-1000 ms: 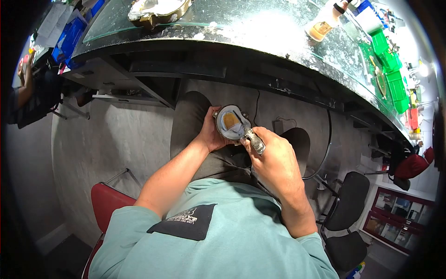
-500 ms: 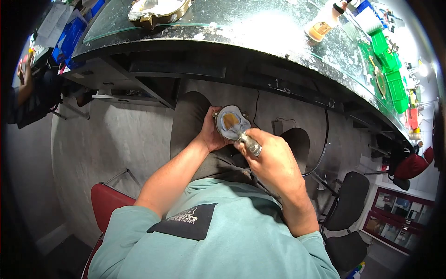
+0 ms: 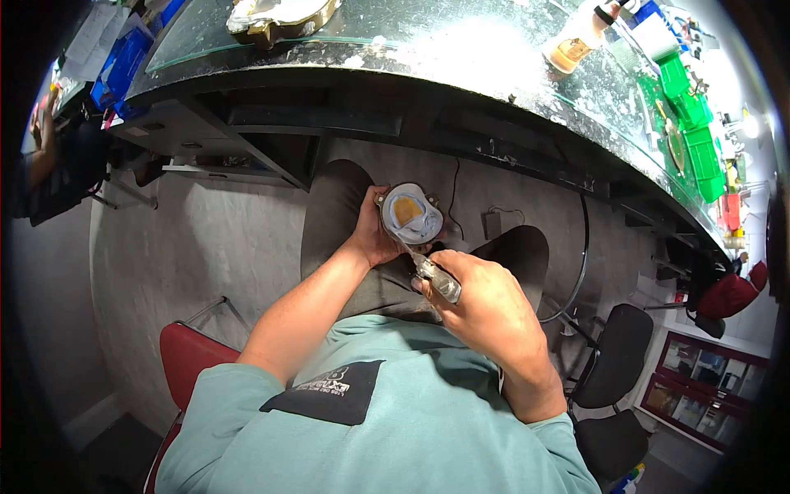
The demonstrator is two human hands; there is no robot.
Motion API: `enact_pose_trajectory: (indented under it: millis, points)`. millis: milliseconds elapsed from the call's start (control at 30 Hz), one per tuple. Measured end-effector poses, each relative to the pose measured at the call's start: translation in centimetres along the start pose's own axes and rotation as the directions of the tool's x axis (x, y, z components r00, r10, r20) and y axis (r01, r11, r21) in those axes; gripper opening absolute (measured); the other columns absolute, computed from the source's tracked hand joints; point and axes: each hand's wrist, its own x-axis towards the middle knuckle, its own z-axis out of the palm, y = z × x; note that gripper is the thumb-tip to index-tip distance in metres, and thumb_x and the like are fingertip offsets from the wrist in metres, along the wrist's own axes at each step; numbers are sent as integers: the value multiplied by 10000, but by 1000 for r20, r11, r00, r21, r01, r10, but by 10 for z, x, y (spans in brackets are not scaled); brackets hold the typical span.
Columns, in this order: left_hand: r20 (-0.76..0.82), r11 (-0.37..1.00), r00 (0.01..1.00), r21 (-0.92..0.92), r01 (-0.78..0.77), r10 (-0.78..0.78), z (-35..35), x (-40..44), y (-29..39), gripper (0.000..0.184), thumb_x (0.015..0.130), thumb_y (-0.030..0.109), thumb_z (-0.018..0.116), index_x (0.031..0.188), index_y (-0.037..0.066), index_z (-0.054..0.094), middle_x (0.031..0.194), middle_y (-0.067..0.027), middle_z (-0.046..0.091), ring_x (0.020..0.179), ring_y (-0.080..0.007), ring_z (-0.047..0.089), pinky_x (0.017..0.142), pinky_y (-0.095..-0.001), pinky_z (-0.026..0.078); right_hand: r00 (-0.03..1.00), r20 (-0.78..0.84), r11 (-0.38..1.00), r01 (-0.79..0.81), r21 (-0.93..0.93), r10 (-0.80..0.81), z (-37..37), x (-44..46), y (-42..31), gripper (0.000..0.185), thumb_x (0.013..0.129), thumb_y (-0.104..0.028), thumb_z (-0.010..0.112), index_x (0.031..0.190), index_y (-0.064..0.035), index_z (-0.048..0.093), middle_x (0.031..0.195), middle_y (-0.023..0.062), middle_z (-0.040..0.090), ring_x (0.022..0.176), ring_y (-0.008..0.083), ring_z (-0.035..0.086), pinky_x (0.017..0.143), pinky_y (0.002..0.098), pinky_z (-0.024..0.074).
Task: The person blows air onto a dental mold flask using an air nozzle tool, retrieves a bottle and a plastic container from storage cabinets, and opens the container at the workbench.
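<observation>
A round metal flask (image 3: 425, 231) with white and bluish filling and a yellow-brown patch in its middle is held over my lap. My left hand (image 3: 373, 231) is wrapped round its left side, with the fingers partly hidden beneath it. My right hand (image 3: 475, 288) grips a tool with a thick, stained handle (image 3: 444, 285). Its thin blade points up and left, close to the flask's lower edge; whether it touches the rim cannot be made out.
A stained glass-topped bench (image 3: 395, 58) runs across the front, with another metal mold (image 3: 280, 23), a bottle (image 3: 571, 51) and green bins (image 3: 704, 160). A red chair (image 3: 189, 358) stands left, a black chair (image 3: 617, 358) right. Another person's arm (image 3: 45, 144) shows far left.
The tool in my right hand has moved down and left, from over the filling to the flask's lower edge. My left hand still holds the flask, which has shifted slightly upward.
</observation>
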Motion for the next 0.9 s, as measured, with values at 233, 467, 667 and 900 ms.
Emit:
enact_pose_trajectory:
  millis: [233, 467, 667, 900]
  points:
    - [-56, 998, 998, 62, -11, 14, 5, 1, -2, 848, 909, 679, 362, 1452, 54, 546, 1419, -236, 584, 1287, -454, 591, 997, -569, 527, 993, -98, 997, 58, -43, -62, 5, -2, 7, 254, 944, -226, 722, 1049, -2, 662, 924, 191, 709, 826, 406, 707, 702, 476, 568]
    - [-28, 997, 1000, 77, 12, -10, 17, -5, 2, 838, 921, 678, 361, 1439, 47, 553, 1408, -182, 598, 1276, -467, 596, 1029, -602, 507, 998, -31, 997, -55, -54, 53, -3, -4, 7, 241, 942, -225, 731, 1035, -9, 680, 907, 180, 714, 823, 391, 709, 714, 458, 560]
    - [-122, 994, 989, 74, -77, 86, 16, 1, -6, 835, 940, 676, 347, 1399, 17, 576, 1389, -145, 606, 1277, -463, 591, 1079, -626, 474, 996, -60, 996, -63, -65, 59, -2, -4, 6, 245, 927, -226, 764, 1037, -14, 707, 858, 166, 723, 798, 365, 721, 695, 428, 549]
    - [-104, 994, 991, 75, -82, 89, 17, 0, -5, 841, 946, 674, 354, 1390, -5, 575, 1385, -145, 601, 1324, -436, 560, 1127, -637, 436, 997, -4, 996, -74, -48, 74, -3, -3, 6, 250, 948, -237, 718, 1019, -4, 663, 928, 183, 716, 838, 393, 711, 731, 472, 566]
